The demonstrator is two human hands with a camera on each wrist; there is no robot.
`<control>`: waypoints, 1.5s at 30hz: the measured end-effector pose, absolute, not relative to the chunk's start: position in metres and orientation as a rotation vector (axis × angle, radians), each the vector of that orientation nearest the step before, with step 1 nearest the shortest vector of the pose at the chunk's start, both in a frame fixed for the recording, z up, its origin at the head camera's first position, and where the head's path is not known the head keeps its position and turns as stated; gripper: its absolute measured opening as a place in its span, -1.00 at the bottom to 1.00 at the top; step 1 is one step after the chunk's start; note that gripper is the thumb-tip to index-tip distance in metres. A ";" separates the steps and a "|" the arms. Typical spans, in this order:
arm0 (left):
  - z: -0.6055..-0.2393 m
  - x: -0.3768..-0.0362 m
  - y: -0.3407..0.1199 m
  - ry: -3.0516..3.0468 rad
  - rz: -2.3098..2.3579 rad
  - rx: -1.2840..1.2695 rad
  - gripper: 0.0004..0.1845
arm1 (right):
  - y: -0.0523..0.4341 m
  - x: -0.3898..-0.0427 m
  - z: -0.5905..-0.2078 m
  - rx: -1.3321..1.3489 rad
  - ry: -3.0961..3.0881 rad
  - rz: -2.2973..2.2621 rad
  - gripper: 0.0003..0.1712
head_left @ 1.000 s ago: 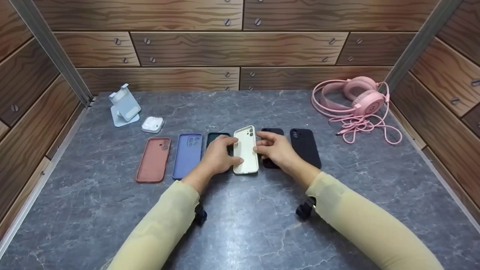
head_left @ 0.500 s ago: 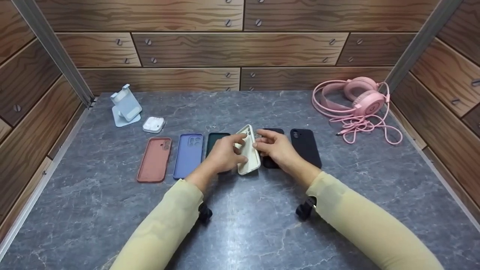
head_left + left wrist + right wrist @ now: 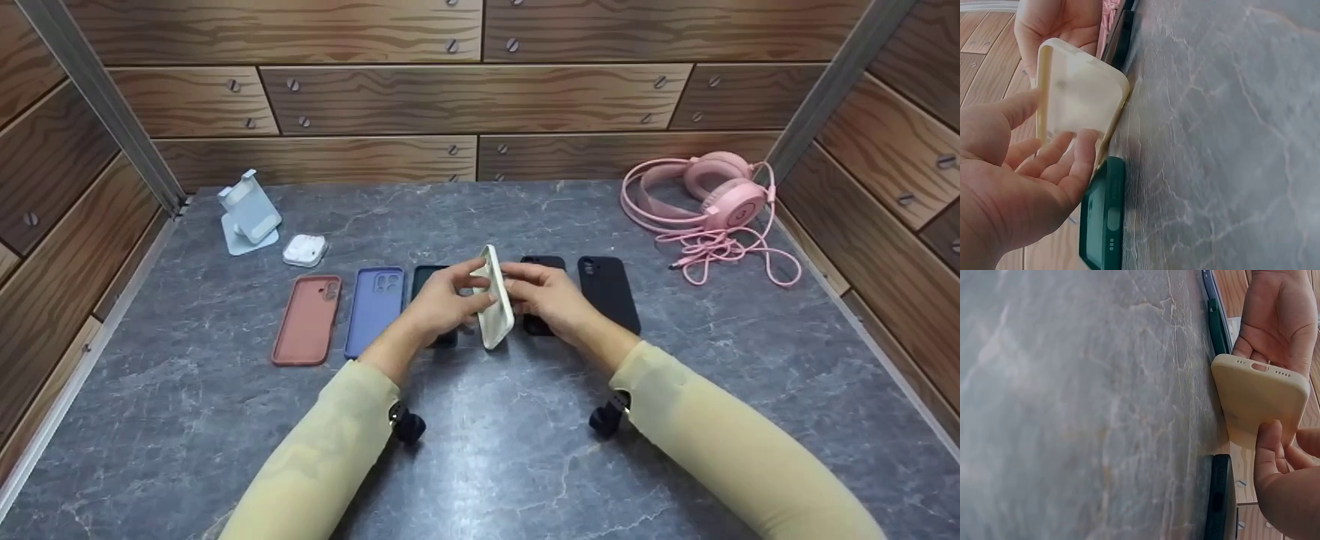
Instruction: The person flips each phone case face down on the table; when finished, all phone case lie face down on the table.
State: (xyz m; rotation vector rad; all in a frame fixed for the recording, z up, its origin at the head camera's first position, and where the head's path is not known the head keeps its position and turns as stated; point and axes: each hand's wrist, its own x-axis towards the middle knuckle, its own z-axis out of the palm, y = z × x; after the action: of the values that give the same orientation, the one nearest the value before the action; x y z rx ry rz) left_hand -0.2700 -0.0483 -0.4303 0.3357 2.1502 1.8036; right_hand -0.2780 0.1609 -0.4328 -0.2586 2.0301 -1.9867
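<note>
A cream phone case (image 3: pixel 496 315) stands steeply on one long edge between both hands, its hollow side facing left. My left hand (image 3: pixel 442 300) is at the hollow side; in the left wrist view its thumb touches the upper rim and its curled fingers (image 3: pixel 1085 154) reach into the case (image 3: pixel 1078 90). My right hand (image 3: pixel 551 296) holds the case from the right; in the right wrist view a fingertip (image 3: pixel 1269 433) presses the back (image 3: pixel 1261 394). A dark green case (image 3: pixel 444 337) lies partly under the left hand, a black case (image 3: pixel 538 325) partly under the right.
Left of the hands lie a blue-violet case (image 3: pixel 375 311) and a reddish-pink case (image 3: pixel 307 319); another black case (image 3: pixel 609 294) lies to the right. Farther back are a light blue phone stand (image 3: pixel 251 214), earphones in a clear box (image 3: pixel 304 250), and pink headphones (image 3: pixel 731 202) with a coiled cable.
The cream case has gone from lying nearly flat to standing steeply, its right edge rising toward the left. My left hand has shifted slightly right at the case; the other cases have stayed put.
</note>
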 end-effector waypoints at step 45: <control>-0.425 -0.266 -0.044 1.962 2.102 0.079 -0.25 | 0.150 -0.276 -0.436 -0.380 2.318 -1.702 -0.43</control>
State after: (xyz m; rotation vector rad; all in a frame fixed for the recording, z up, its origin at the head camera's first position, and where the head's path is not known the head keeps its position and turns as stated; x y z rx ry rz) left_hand -0.2664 -0.0444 -0.4254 0.0794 1.9617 2.1016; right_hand -0.2760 0.1500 -0.4356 -0.3804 2.3182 -1.7022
